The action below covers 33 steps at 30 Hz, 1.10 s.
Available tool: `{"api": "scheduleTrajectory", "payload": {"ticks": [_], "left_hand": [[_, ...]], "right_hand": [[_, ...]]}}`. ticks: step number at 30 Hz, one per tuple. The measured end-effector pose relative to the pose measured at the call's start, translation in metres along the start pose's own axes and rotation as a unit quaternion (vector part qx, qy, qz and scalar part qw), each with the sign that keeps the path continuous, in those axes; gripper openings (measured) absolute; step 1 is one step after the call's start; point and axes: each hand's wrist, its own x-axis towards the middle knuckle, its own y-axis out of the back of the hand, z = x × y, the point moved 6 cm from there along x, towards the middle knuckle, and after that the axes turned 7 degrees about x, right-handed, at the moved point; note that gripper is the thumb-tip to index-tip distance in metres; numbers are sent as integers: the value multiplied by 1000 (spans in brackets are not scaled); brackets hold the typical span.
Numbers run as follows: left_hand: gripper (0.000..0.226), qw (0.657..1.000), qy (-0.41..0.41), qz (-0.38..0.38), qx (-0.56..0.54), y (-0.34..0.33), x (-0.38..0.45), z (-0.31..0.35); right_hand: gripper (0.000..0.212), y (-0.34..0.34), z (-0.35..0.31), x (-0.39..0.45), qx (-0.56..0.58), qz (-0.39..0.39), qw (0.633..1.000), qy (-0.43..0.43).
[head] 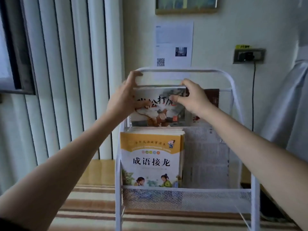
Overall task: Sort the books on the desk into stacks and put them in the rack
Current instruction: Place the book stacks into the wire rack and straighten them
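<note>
A white metal mesh rack (186,195) stands in front of me. Its upper tier holds a stack of picture books (160,112) with a painted tiger cover. My left hand (125,95) grips the stack's left edge, and my right hand (191,95) holds its top right corner. Behind them on the right stands a dark red book (212,97). The lower tier holds a stack of orange and white books (150,159) on its left side, upright, with cartoon children on the front cover.
Printed paper (206,152) lines the lower tier's right side. Behind the rack are a wall with a QR-code notice (173,44), a socket with a plugged cable (248,55), and vertical blinds (66,72) at left. A striped rug (86,207) covers the floor.
</note>
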Motion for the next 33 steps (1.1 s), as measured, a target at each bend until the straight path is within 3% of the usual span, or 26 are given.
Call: {"api": "scheduleTrajectory", "payload": {"ticks": [3,7,10,13,15,17,20,22,24,25,29,31,33], "left_hand": [[59,988,-56,-24,141,-16,-10,-9],[56,965,-108,-37,235,-21,-6,-12],[56,949,-140,-59,276,-20,-7,-10],[55,931,-156,-81,320,-23,-14,-8],[59,926,-143,-125,326,-31,-21,-13],[62,923,-105,-183,322,-38,-27,-22],[63,934,-43,-251,251,-36,-30,-25],[57,960,51,-263,84,-23,-30,-19],[49,974,132,-180,-41,1,-36,-12],[46,982,141,-121,-45,14,-46,-2],[38,996,70,51,-30,41,-129,65],[29,998,15,42,-42,28,-188,106],[25,995,-15,-49,-80,-6,-248,144]], "right_hand": [[32,-21,33,-9,20,-47,997,-66],[42,-34,47,-7,-31,-104,987,-121],[62,-37,40,-5,-213,-127,965,-90],[87,-29,36,-10,-343,-49,936,-67],[83,-23,34,-20,-335,-49,938,-74],[61,-13,28,-36,-285,-49,956,-53],[26,17,19,-78,-217,19,976,-14],[21,39,16,-118,-198,64,978,-18],[25,67,12,-163,-212,142,967,-17],[27,80,13,-187,-212,169,962,-32],[20,110,46,-285,-178,145,958,-174],[22,123,65,-332,-207,127,936,-254],[27,131,81,-374,-226,80,904,-355]]}}
